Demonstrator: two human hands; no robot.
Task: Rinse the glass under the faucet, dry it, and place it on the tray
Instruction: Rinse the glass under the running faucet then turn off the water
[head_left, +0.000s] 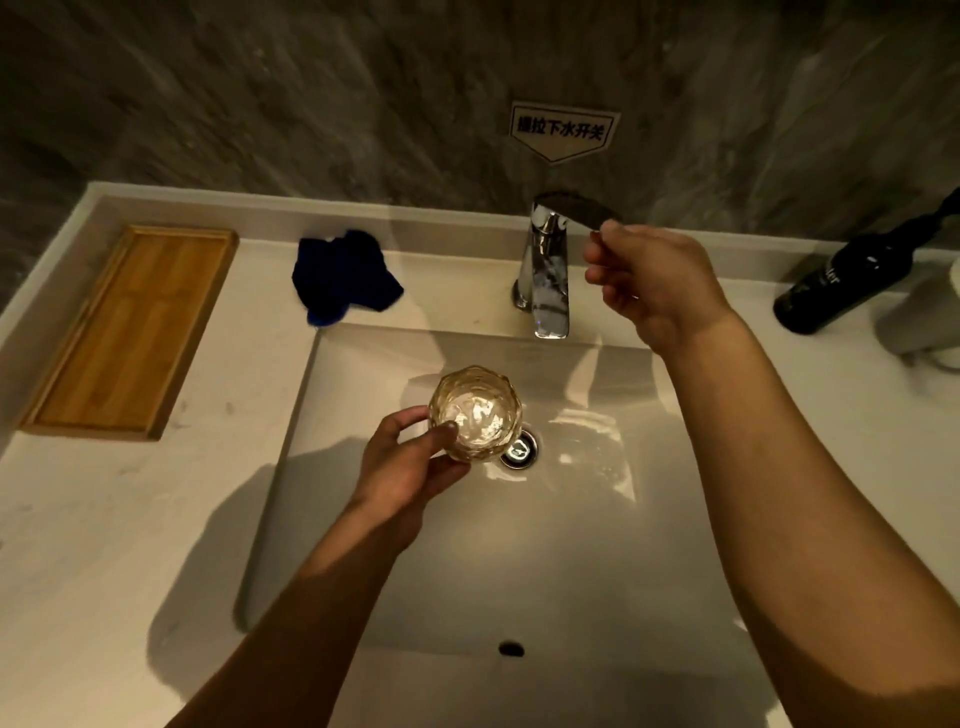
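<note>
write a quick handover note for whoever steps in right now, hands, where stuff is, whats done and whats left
Left hand grips the glass upright over the sink, near the drain.
Right hand is at the faucet handle, fingers curled by it; contact unclear.
No water stream visible.
Blue cloth lies on the counter left of the faucet; wooden tray sits further left.
Left: rinse, dry, place on tray.

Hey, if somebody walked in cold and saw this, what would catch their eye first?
Probably the faceted glass, held upright by the left hand over the sink, beside the drain. Next, the right hand at the chrome faucet, its fingertips at the lever, with no water visibly running. On the counter to the left sit a crumpled blue cloth and a wooden tray.
</note>
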